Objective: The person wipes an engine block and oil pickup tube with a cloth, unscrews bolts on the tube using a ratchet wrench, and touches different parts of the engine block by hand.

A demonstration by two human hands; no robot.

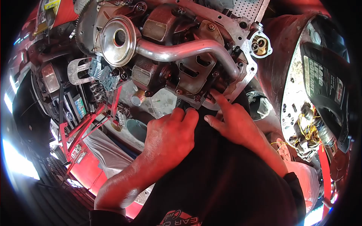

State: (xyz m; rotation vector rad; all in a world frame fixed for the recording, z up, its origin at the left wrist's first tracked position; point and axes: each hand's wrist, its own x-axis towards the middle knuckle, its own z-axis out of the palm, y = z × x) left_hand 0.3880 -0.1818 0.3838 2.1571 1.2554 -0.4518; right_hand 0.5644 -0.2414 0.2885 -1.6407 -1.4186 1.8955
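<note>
An upturned engine (151,77) with its underside exposed fills the top middle of the head view. Across it runs a bent metal oil pickup tube (177,51), ending in a round strainer (120,37). My left hand (169,132) is closed at the engine's near edge, just below a slotted metal plate (190,71). Whatever its fingertips pinch is hidden. Beside it, my right hand (239,122) has its index finger stretched up against the engine's near rim, with the thumb held apart. Nothing shows in that hand.
A black plastic jug (324,79) stands at the right, near a tangle of yellow wires (309,130). A large dark drum (275,71) is close to the engine. Red metal stand legs (85,124) and a parked vehicle (64,101) are at the left.
</note>
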